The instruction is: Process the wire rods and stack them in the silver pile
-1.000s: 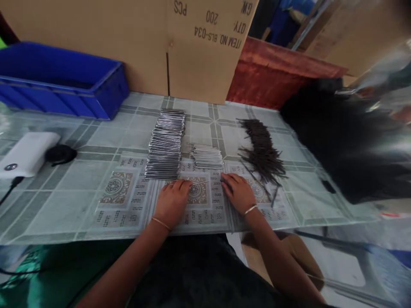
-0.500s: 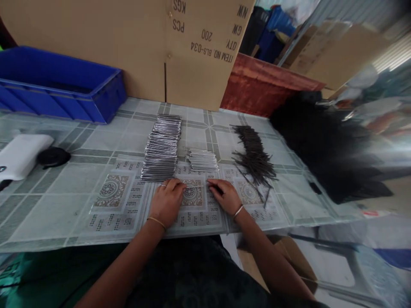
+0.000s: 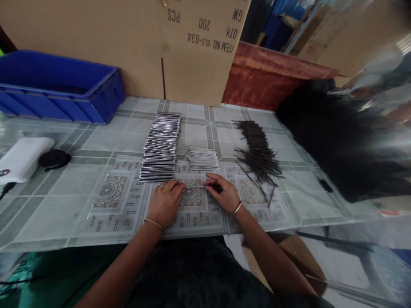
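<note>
My left hand [image 3: 165,202] rests near the table's front edge, its thumb and forefinger pinched on one end of a thin pale metal rod [image 3: 195,186]. Facing it, my right hand [image 3: 225,196] is closed, with its fingertips at the rod's other end. Dark sticks [image 3: 218,187] show partly inside the right fingers; how many is hidden. Beyond my left hand lies a long row of shiny silver rods [image 3: 161,147]. A smaller stack of pale metal rods [image 3: 203,158] sits just beyond the gap between my hands. Loose dark sticks [image 3: 258,149] are heaped to the right.
A patterned plastic sheet [image 3: 138,218] covers the front of the tiled-print tabletop [image 3: 41,209]. Blue bin [image 3: 105,96], large cardboard box [image 3: 195,72] and red cloth [image 3: 257,79] line the back. A white device [image 3: 27,154] and black round object [image 3: 54,159] lie left; black material [image 3: 334,145] right.
My right fingertips have come in to the rod's right end, where a gap showed before. My left hand keeps its pinch. The view has shifted slightly.
</note>
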{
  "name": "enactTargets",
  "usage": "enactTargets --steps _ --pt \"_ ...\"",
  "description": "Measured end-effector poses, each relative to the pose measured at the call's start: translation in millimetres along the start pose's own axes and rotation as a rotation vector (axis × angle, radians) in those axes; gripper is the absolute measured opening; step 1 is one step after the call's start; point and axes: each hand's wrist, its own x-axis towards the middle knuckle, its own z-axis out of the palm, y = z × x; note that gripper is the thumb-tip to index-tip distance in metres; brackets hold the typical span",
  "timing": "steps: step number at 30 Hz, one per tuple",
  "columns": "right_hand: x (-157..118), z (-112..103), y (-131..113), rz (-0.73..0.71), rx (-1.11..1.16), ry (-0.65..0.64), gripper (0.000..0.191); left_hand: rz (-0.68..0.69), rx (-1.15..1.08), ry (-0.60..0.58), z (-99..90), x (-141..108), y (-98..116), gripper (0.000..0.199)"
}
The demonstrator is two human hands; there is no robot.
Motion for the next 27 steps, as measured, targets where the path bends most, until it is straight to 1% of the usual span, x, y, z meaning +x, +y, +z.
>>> enactTargets --steps 11,20,24,27 --pt "0.6 -2.7 1.5 -0.002 0.019 -0.024 0.036 0.013 -0.035 -0.004 -1.1 0.5 -0.8 0.03" --pt "0.8 -3.0 0.8 0.025 0.038 -0.041 0.035 -0.008 -0.009 -0.042 -5.3 1.4 3.1 0.031" --pt "1.1 -4.1 -1.3 0.018 0.034 -0.061 0.034 -0.007 0.005 -0.042 -5.5 0.9 2.9 0.028" --pt "1.3 -3.7 -4.2 -0.016 -0.033 -0.09 0.034 0.016 -0.026 -0.034 -5.0 1.1 2.1 0.024"
